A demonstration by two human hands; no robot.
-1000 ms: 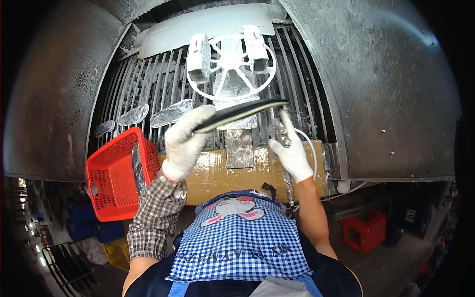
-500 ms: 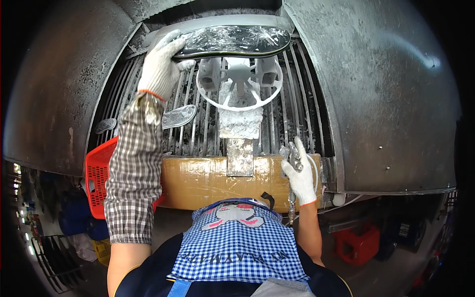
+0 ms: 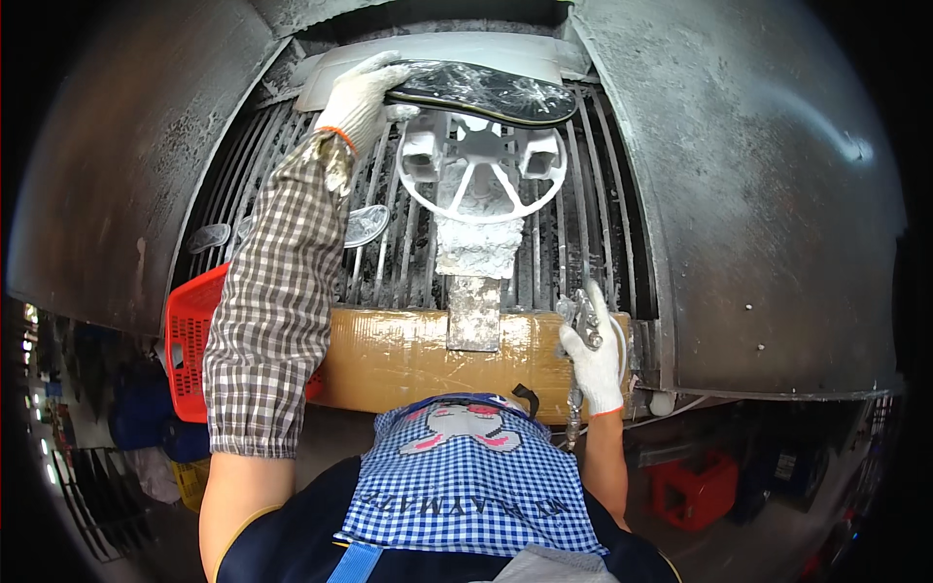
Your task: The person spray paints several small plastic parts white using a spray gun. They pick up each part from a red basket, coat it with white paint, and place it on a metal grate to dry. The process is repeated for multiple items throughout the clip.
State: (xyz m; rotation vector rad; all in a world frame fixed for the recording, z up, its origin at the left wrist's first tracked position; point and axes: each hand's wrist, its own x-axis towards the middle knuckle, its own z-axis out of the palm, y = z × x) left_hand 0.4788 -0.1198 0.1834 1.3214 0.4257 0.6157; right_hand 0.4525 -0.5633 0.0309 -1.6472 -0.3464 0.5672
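Note:
My left hand [image 3: 356, 109], in a white knit glove, is closed on the left end of a long black shoe sole [image 3: 486, 89]. The sole's glossy face carries whitish streaks, and it is held above the far side of a white-coated wheel-shaped stand [image 3: 483, 194]. My right hand [image 3: 595, 364], gloved too, is closed around a metal spray gun [image 3: 587, 319] near the front edge. The gun points away from me, and part of it is hidden by the glove. A pale hose runs beside that hand.
Metal bars [image 3: 374, 267] form a grille under the stand. On it lie a clear-looking sole shape [image 3: 366, 224] and another [image 3: 208, 238] at left. A red basket [image 3: 190, 330] stands front left, a tape-covered brown ledge [image 3: 389, 360] in front. Tall metal panels [image 3: 768, 223] flank both sides.
My left hand has shifted right with the sole, whose right end now tips lower. The wheel stand has turned, so its spokes sit differently. My right hand still grips the spray gun.

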